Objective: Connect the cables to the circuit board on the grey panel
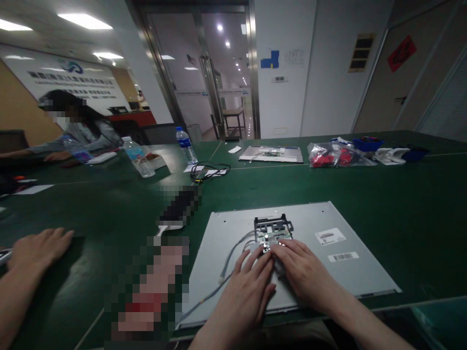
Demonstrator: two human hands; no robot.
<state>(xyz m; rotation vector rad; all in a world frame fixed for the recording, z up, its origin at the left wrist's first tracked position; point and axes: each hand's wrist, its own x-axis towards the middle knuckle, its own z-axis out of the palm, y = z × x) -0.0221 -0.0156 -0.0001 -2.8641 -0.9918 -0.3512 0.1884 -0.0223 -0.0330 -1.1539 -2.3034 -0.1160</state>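
Note:
A large grey metal panel (302, 218) lies flat on the green table, with two white labels on its right part. Near its middle sits a black bracket (273, 223) with a small circuit board (272, 238). Blue-grey cables (228, 262) run from the board to the panel's lower left. My left hand (251, 282) rests over the board's lower left edge, fingers bent and fingertips touching it. From the right, my right hand (302, 267) reaches the board's lower edge, its fingers close together. What lies under the fingertips is hidden.
Another person's arm (36, 257) rests at the left, near pixelated items. Behind are water bottles (186, 146), a coiled black cable (209, 172), a second panel (248, 153) and plastic bags with red items (335, 155). A person sits at the far left.

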